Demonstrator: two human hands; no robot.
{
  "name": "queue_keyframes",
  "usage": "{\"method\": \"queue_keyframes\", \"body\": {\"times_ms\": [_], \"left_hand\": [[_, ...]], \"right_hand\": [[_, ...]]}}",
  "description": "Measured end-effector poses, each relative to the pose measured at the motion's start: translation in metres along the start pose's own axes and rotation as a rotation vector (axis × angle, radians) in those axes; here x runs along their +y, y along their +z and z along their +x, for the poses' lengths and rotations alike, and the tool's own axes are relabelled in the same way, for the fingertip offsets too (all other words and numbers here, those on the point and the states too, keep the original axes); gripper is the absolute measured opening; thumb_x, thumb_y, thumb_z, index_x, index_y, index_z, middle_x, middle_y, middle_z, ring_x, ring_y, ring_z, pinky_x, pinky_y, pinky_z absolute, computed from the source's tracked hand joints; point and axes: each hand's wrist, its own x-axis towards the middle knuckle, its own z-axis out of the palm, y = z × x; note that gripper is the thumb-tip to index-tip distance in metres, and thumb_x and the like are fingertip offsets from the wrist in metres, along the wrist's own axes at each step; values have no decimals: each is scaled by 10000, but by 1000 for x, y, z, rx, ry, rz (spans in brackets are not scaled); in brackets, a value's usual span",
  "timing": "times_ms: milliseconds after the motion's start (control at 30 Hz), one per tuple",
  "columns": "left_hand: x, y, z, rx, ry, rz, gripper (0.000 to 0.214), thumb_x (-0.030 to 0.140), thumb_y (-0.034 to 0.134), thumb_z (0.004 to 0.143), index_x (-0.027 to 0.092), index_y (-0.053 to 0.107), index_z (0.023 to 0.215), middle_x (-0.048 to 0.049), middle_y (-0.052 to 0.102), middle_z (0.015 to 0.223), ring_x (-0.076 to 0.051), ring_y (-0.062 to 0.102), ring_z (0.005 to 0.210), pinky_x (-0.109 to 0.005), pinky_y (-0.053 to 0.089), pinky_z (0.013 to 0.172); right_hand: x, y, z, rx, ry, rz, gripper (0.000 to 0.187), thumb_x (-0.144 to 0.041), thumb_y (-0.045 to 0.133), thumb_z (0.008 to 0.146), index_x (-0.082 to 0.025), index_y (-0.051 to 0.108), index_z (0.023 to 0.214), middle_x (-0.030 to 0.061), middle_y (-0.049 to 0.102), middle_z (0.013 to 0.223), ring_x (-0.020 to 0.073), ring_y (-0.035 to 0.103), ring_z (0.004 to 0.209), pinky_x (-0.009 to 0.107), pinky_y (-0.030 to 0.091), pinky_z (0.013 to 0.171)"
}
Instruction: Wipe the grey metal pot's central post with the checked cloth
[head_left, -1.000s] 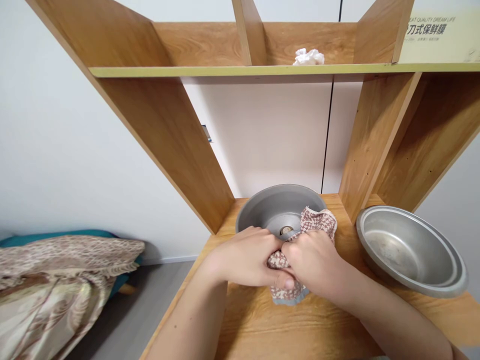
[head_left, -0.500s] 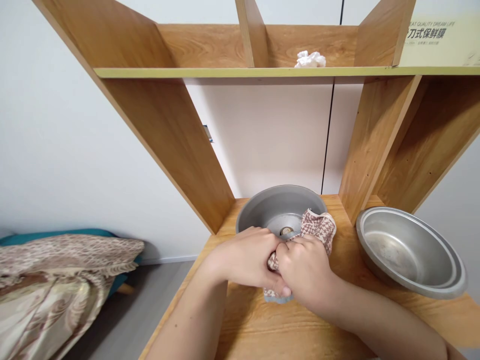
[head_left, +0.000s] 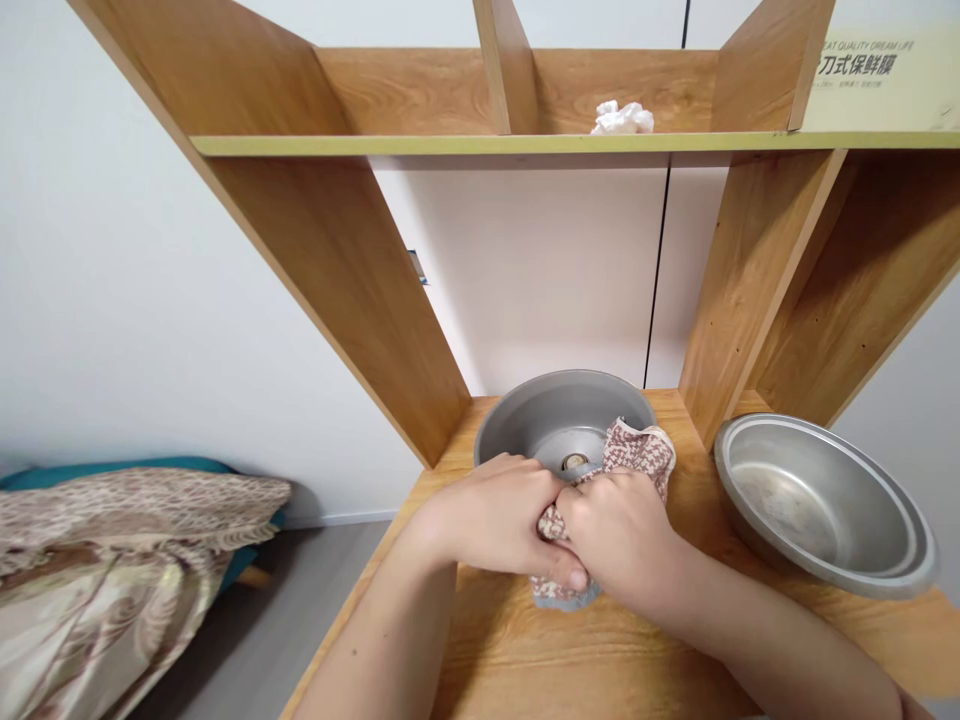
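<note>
Both of my hands are closed together on a brown-and-white patterned cloth [head_left: 637,452] just in front of a grey metal pot [head_left: 540,415]. My left hand [head_left: 491,515] grips the cloth from the left with its thumb pressed over the lower edge. My right hand [head_left: 626,535] is clenched on the cloth from the right. The cloth bunches between the hands; its upper end drapes over the pot's near rim and a small bit hangs below my fingers. A small round knob [head_left: 574,462] shows at the pot's bottom.
A wide steel basin [head_left: 825,505] sits on the wooden shelf top [head_left: 525,650] to the right. Upright wooden dividers flank the pot. A crumpled white paper [head_left: 621,118] lies on the upper shelf. A bed with patterned bedding [head_left: 112,560] is at lower left.
My right hand slid left over the cloth and drew tighter against the left hand; the cloth's hanging lower end became shorter, then shifted slightly.
</note>
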Motion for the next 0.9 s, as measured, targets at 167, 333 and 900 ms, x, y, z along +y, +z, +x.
{"method": "queue_keyframes", "body": {"times_ms": [167, 333, 900], "left_hand": [[-2, 1, 0, 11, 18, 39, 494, 710, 664, 686, 223, 614, 625, 20, 639, 570, -145, 546, 528, -279, 263, 505], [-3, 3, 1, 28, 27, 40, 500, 708, 668, 685, 217, 604, 621, 14, 629, 559, -149, 554, 526, -281, 264, 501], [-4, 4, 1, 41, 36, -3, 454, 647, 732, 643, 217, 601, 583, 41, 622, 544, -130, 550, 511, -271, 273, 500]], "right_hand": [[9, -4, -1, -13, -38, -39, 298, -418, 617, 875, -168, 726, 755, 100, 736, 699, 231, 697, 623, 309, 451, 553], [14, -4, -1, -25, -69, -61, 358, -484, 622, 867, -177, 712, 706, 91, 716, 644, 240, 696, 620, 300, 435, 532], [-2, 10, -1, 78, 5, 23, 115, -223, 717, 731, -138, 701, 808, 128, 744, 777, 220, 696, 717, 326, 500, 742]]}}
